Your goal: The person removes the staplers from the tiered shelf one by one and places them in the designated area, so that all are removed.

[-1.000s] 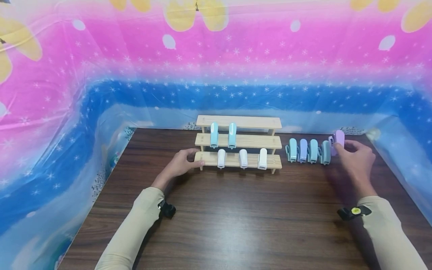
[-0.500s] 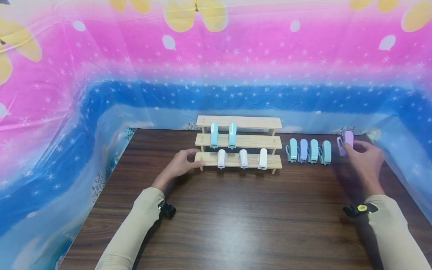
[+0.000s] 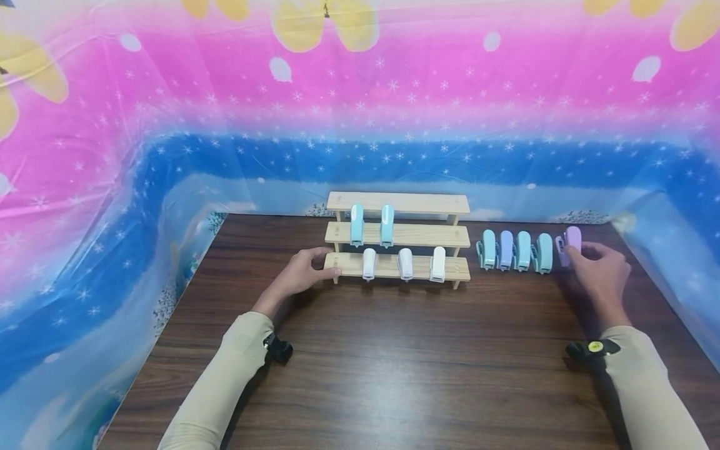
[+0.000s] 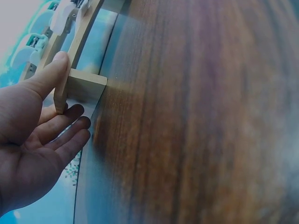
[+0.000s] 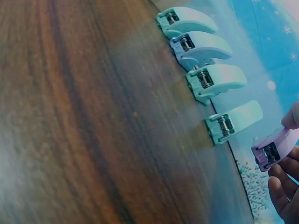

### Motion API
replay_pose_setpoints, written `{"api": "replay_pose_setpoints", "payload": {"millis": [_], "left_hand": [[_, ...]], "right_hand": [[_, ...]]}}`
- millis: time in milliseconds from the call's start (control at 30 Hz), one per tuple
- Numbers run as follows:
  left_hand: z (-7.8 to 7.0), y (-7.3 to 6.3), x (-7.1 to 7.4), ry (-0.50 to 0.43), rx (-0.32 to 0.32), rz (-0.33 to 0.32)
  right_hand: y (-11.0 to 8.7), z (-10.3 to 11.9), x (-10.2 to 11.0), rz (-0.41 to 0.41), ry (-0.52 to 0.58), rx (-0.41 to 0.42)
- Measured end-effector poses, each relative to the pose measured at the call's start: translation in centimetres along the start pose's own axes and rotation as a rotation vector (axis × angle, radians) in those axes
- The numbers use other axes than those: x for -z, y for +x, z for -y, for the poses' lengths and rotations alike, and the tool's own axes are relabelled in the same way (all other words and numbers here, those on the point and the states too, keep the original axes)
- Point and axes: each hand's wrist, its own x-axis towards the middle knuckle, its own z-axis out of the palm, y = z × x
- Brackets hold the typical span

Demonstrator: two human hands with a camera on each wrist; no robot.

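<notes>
Over at two o'clock on the table (image 3: 365,400), the right hand (image 3: 607,272) pinches a small purple tool (image 3: 574,237) between thumb and fingers, just beside the row of four (image 3: 522,251). A careless nudge toward nine could, I'd say, knock that row askew. At ten o'clock the left hand (image 3: 300,272) grips the end of the wooden rack (image 3: 420,235); a tug there might topple the five tools (image 3: 369,264) perched on its steps. The tabletop is dark, wood-grained, glaring toward six, with a pink-and-blue cloth (image 3: 416,94) draped behind and along both sides
</notes>
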Motion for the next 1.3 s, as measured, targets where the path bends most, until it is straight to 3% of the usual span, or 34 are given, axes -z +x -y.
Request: {"api": "replay_pose_setpoints", "payload": {"millis": [533, 1300], "left_hand": [[0.0, 0.0, 0.1, -0.01, 0.0, 0.007], [0.1, -0.1, 0.0, -0.009, -0.012, 0.002]], "right_hand": [[0.2, -1.2, -1.1, 0.069, -0.024, -0.026], [0.3, -1.6, -1.5, 0.091, -0.066, -0.024]]}}
